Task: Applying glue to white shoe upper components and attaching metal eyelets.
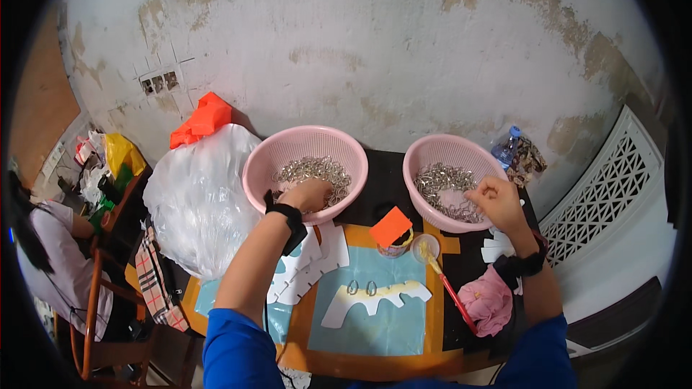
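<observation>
My left hand reaches into the left pink basket, its curled fingers down among many small silvery metal loops; the fingertips are mostly hidden. Over the near right rim of the right pink basket, my right hand is closed in a pinch, and what it holds is too small to make out. That basket holds similar metal loops. Between my arms, a notched white card lies on a light-blue sheet. Two oval metal loops sit on the card's yellowish upper strip.
More white cards lie beside my left forearm. A small tub with an orange card, a red-handled brush and a pink cloth are near my right arm. A large plastic bag stands left; another person sits beyond.
</observation>
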Demonstrator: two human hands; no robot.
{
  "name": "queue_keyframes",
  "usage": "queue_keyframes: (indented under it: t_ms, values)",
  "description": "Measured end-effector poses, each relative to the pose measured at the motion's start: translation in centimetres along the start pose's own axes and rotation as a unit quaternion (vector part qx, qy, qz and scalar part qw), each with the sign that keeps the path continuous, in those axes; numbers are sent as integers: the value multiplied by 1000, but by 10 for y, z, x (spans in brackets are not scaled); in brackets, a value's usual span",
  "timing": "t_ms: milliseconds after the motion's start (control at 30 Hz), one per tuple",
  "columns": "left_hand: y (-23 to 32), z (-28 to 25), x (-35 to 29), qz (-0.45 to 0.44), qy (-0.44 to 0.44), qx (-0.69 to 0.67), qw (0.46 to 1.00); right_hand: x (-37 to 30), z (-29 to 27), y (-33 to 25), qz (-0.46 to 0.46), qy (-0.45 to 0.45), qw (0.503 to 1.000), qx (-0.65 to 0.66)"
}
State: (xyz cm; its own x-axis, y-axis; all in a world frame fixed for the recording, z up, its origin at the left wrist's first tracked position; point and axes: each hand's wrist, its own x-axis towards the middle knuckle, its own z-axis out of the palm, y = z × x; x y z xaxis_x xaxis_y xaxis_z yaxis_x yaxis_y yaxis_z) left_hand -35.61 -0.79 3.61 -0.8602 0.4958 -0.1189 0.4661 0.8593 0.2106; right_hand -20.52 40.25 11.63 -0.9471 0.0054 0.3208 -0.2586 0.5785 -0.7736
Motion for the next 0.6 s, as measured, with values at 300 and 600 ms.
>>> queue_keyframes:
  t_ms: [300, 600]
  values:
    - [-25, 5, -13, 1, 122, -63, 990, -43, 18, -51, -56, -63, 995, 52]
    - [-45, -30, -43, -24, 249, -409, 877, -57, 51, -93, -98, -169, 979, 55]
